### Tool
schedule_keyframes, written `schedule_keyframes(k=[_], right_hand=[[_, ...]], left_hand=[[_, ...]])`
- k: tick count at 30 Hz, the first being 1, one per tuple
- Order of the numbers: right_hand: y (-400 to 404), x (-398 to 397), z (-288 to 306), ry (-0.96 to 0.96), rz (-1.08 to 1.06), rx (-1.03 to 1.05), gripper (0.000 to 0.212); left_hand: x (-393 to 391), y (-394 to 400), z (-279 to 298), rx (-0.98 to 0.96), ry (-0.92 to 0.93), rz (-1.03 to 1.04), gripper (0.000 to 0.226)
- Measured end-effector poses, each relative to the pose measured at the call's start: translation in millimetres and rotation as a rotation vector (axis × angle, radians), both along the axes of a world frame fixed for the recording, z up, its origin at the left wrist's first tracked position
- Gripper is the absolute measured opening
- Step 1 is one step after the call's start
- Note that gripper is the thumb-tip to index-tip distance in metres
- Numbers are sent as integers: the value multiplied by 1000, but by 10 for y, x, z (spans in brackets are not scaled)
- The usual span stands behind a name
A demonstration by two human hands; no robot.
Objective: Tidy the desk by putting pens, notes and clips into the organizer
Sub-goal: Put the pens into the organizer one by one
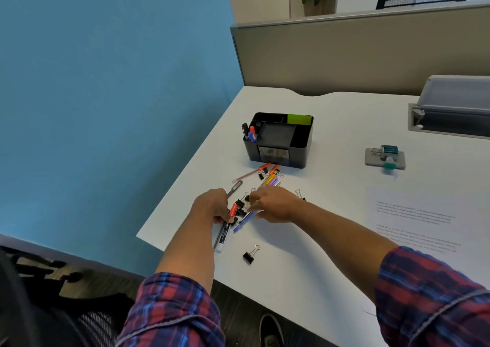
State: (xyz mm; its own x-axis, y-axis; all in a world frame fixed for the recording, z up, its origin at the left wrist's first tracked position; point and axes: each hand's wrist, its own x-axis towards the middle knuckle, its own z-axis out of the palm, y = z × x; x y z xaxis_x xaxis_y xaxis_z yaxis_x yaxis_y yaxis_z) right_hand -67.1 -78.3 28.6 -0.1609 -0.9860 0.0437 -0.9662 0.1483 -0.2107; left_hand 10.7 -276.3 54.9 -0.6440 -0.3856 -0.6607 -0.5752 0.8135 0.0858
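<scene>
Clips [241, 205] lie half hidden between left hand [212, 206] and right hand [273, 205].

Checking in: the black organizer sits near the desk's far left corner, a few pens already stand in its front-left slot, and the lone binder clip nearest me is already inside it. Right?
Not quite. In the head view the lone binder clip still lies on the desk, near its front edge, not in the organizer. The rest holds: pens stand in its front-left slot.

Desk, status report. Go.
Left hand grips pens; right hand on blue pen. Organizer holds some markers. Loose binder clip nearer, nothing blocking.
</scene>
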Motion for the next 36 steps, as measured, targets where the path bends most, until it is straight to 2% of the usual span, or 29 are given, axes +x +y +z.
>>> schedule_keyframes(k=[6,13,24,28,32,36], right_hand=[[134,-82,-104,-8,-74,14,27],[224,-146,-98,6,-91,58,32],[280,-223,-143,4,-126,94,32],[277,-245,-157,-2,-127,87,32],[275,-280,-156,-20,-142,79,31],[264,-300,-158,-38,-159,89,30]], left_hand=[[-15,42,-9,38,41,21,33],[-2,76,-65,81,94,57,33],[-55,129,-34,58,92,25,23],[-63,101,6,96,184,65,17],[-74,-8,23,258,352,200,23],[-86,-51,63,287,447,275,20]])
